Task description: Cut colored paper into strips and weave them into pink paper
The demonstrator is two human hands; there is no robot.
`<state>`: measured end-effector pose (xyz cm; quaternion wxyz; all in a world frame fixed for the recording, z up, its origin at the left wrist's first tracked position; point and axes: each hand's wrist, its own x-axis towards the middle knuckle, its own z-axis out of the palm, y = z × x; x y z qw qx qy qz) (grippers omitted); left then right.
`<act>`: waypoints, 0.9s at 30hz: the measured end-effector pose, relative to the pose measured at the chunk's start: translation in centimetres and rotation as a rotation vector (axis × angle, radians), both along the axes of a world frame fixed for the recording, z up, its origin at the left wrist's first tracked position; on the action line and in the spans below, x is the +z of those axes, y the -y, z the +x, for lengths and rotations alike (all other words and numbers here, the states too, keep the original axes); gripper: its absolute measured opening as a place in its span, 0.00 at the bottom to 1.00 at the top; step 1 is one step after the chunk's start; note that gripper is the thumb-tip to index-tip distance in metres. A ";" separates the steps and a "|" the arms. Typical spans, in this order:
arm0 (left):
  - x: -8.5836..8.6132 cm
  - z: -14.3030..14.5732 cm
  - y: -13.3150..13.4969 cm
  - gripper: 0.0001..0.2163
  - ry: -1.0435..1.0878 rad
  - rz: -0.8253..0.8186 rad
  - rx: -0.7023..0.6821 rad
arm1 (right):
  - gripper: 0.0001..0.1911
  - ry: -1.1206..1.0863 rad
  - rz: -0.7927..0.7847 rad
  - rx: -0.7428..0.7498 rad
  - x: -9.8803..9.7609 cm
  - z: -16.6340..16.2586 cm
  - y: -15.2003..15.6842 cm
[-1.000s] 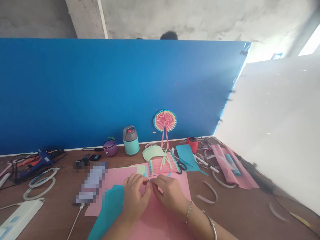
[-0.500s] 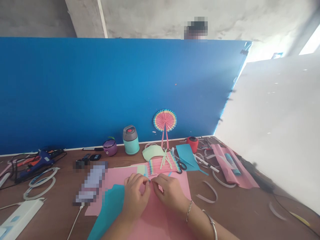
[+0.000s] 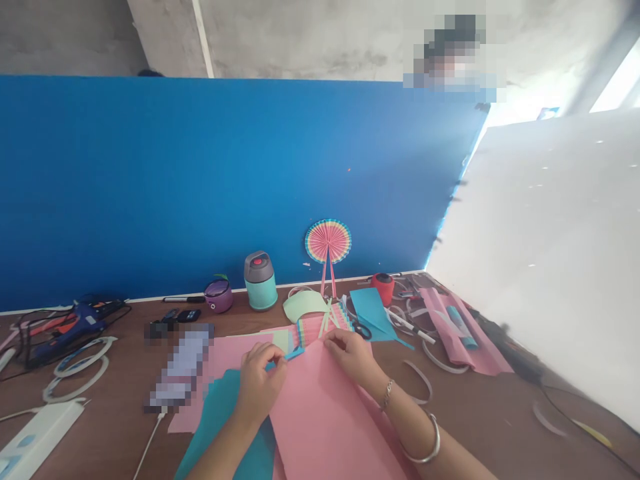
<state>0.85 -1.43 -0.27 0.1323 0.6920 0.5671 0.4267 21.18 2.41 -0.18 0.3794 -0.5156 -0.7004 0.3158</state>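
My left hand [image 3: 263, 377] pinches a narrow blue paper strip [image 3: 297, 353] near the top left corner of a pink paper sheet [image 3: 330, 413]. My right hand [image 3: 351, 357] is closed on the top edge of that sheet, which lies tilted in front of me. Beneath my left forearm is a teal paper sheet [image 3: 215, 413]. Just beyond my hands lies a pleated pink paper [image 3: 310, 330] with striped edges, pale green strips [image 3: 327, 317] on top of it. Scissors [image 3: 362, 329] rest beside it, partly hidden.
A round pleated paper fan [image 3: 328, 241] leans on the blue partition [image 3: 150, 187]. Along the back stand a turquoise flask [image 3: 261, 290], a purple pot [image 3: 218, 296] and a red speaker-like object [image 3: 383, 289]. A glue gun [image 3: 80, 320], a phone [image 3: 183, 367] and a power strip [image 3: 43, 433] are left.
My hands, close together before, have moved apart, the left one leftward and the right one up and right. The blue strip shows between them, and the pink sheet's top edge has shifted.
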 end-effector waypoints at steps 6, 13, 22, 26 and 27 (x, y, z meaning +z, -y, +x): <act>0.5 -1.6 -0.9 0.07 0.384 -0.150 0.104 | 0.10 -0.089 -0.036 -0.049 -1.0 2.1 -1.7; 0.1 -3.2 -2.0 0.13 0.505 -0.173 0.270 | 0.12 -0.262 -0.189 -0.056 -1.2 2.9 -2.2; -1.1 -2.3 -2.0 0.23 0.344 -0.145 0.212 | 0.13 -0.329 -0.243 0.012 -0.2 2.0 -1.1; -0.2 -1.4 -1.2 0.17 0.284 -0.257 0.017 | 0.12 -0.361 -0.257 0.019 0.0 1.7 -0.9; 0.0 -1.2 -1.1 0.16 0.284 -0.290 -0.019 | 0.12 -0.368 -0.263 0.018 0.0 1.7 -0.9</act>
